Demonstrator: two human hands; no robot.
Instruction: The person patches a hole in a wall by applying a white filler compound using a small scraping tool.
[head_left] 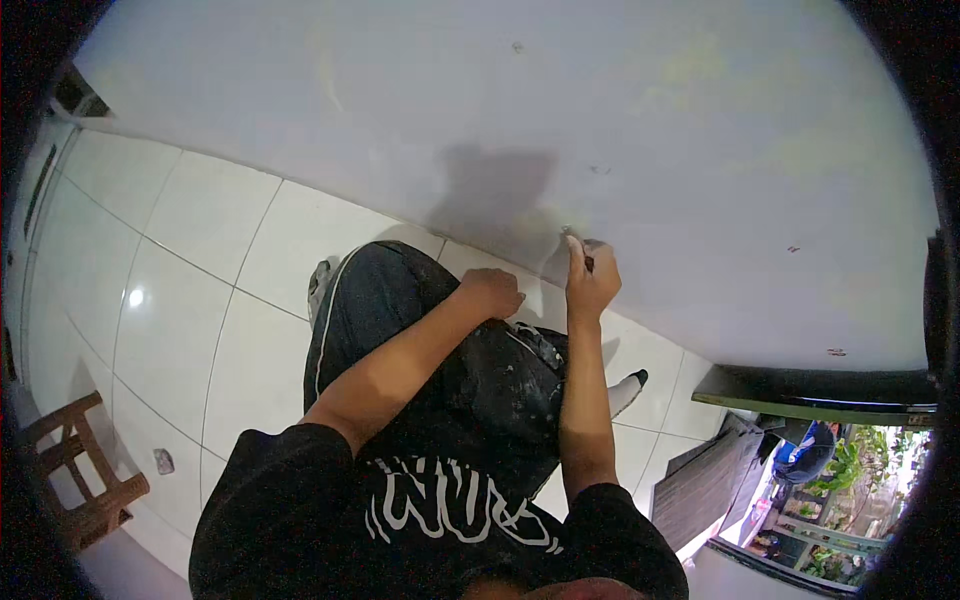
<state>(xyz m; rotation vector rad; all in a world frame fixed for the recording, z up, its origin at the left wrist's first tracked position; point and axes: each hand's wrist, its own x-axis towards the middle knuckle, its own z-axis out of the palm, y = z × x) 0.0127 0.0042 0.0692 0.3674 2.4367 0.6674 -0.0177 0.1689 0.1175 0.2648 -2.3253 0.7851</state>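
A pale wall [380, 110] with faint yellowish patches rises in front of me. Close to its lower part is my right hand [592, 285], thumb and fingers closed. Something small and dark shows between them, too small to name. The thumb tip lies by a small blemish [567, 231] on the wall, and shadows fall there. My left hand [490, 293] rests over my bent knee with its fingers curled in. Whatever it might hold is hidden from view.
White floor tiles [265, 345] run along the wall's foot. A brown wooden piece of furniture [100, 490] stands at lower left, with a small grey lump [163, 461] beside it. At right are a dark door frame [820, 392], a grey wooden panel [705, 475] and plants [845, 465] outside.
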